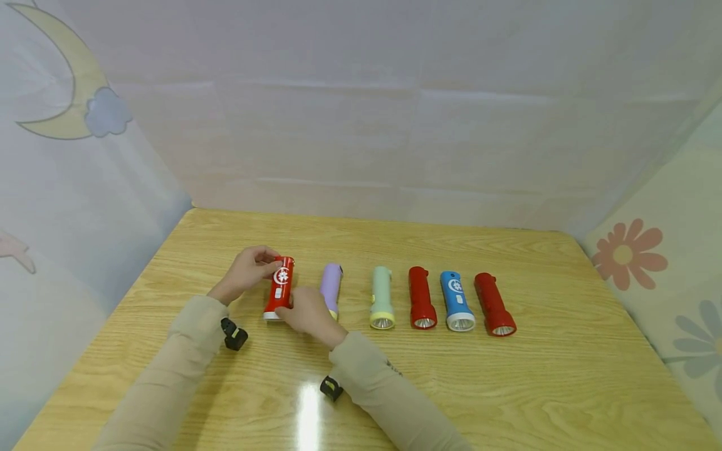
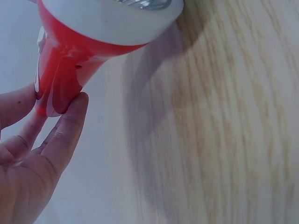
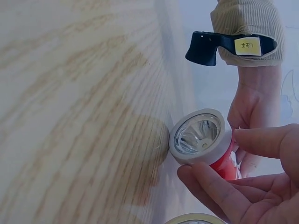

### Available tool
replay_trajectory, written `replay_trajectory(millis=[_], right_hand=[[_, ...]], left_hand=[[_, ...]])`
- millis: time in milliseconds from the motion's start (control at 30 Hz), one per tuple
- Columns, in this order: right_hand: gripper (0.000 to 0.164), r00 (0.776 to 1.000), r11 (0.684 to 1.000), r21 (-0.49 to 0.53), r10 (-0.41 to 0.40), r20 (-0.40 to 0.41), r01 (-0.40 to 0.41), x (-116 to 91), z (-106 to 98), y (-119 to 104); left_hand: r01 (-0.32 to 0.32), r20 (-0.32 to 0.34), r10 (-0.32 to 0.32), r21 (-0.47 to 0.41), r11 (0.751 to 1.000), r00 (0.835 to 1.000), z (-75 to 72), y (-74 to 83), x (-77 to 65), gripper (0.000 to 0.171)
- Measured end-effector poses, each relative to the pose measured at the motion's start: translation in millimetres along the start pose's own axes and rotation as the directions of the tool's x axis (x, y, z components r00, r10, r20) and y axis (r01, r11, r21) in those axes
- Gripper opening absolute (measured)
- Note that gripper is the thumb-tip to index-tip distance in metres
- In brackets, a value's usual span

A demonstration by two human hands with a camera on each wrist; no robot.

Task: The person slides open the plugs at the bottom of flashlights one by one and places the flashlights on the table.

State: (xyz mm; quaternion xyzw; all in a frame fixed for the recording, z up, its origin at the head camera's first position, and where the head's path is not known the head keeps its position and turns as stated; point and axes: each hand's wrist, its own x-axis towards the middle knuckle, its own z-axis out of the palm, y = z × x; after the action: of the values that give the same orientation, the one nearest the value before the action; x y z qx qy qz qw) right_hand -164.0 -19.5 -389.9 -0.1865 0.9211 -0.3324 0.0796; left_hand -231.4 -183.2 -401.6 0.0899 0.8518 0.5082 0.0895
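Wood-grain desk with pale sheets left, right and far. At left, a red torch: the left grip, narrowed to its width, holds the far end; the right grip pinches the near rim. Rightward, 5 torches in a row.

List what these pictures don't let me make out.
Head view: lower end of the purple flashlight, partly behind the right hand.
Left wrist view: whole lens of the held red flashlight, cut off by the top edge.
Right wrist view: body of a yellow-rimmed flashlight, cut off by the bottom edge.
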Motion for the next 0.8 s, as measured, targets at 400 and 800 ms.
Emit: replay_trajectory(millis=[400, 800], right_hand=[[0.022, 0.999, 0.999, 0.021, 0.045, 0.002, -0.045, 2.7, -0.1, 0.5], [0.015, 0.999, 0.998, 0.044, 0.044, 0.012, -0.045, 4.0, -1.8, 1.1]], left_hand=[[-0.021, -0.030, 0.021, -0.019, 1.000, 0.999, -1.1, 2.9, -3.5, 0.029], [-0.027, -0.067, 0.023, -0.054, 0.998, 0.997, -0.7, 3.5, -6.8, 0.029]])
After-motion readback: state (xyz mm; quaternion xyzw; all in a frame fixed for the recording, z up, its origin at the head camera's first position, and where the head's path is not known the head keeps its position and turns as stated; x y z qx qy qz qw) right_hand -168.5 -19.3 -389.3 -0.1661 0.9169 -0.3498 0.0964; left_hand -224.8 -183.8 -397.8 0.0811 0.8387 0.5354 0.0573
